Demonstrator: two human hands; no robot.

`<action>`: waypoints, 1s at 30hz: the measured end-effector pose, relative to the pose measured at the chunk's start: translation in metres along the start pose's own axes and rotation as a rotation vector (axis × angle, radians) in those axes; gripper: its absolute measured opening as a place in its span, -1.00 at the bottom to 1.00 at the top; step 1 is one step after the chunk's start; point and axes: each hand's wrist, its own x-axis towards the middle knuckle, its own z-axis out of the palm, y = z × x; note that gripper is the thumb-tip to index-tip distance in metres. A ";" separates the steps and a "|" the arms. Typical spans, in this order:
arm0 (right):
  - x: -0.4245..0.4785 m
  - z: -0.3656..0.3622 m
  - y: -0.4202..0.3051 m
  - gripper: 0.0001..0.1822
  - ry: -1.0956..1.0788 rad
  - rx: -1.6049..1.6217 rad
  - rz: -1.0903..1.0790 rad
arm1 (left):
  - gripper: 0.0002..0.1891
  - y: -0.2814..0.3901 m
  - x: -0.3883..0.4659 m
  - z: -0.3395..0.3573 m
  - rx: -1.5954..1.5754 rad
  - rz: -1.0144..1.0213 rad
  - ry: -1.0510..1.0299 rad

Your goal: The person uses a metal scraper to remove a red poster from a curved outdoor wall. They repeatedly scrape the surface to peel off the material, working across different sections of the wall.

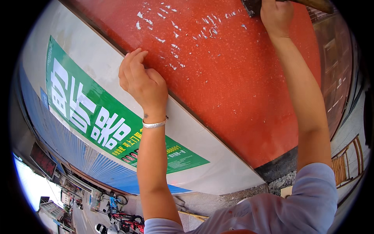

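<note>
My left hand (143,79) rests on the near rim of a smooth red slab (222,96), where the slab meets a pale panel (198,125). Its fingers are bent and somewhat apart, holding nothing, and a silver bangle (154,125) circles the wrist. At the top of the view, my right hand (276,14) grips a hand tool with a dark head (252,6) and a wooden handle (317,4). The tool is partly cut off, so its exact kind is unclear. Small whitish flakes (175,46) lie scattered across the red surface between my hands.
A green poster (96,87) bearing writing is fixed to the pale panel. Beyond it is a blue corrugated sheet (96,158). Bicycles (117,207) stand along a street at lower left. A bamboo chair (347,163) stands at right, past a dark slab edge (280,161).
</note>
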 end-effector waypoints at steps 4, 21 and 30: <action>-0.050 0.027 -0.002 -0.54 -0.107 -0.043 0.012 | -0.57 0.003 0.001 0.000 0.041 -0.015 -0.005; -0.015 0.022 -0.016 -0.55 -0.120 0.138 -0.011 | -0.58 0.003 0.002 -0.002 0.040 0.018 0.031; -0.039 0.047 -0.018 -0.51 -0.227 0.015 -0.042 | -0.56 -0.004 0.000 -0.003 -0.010 0.001 -0.020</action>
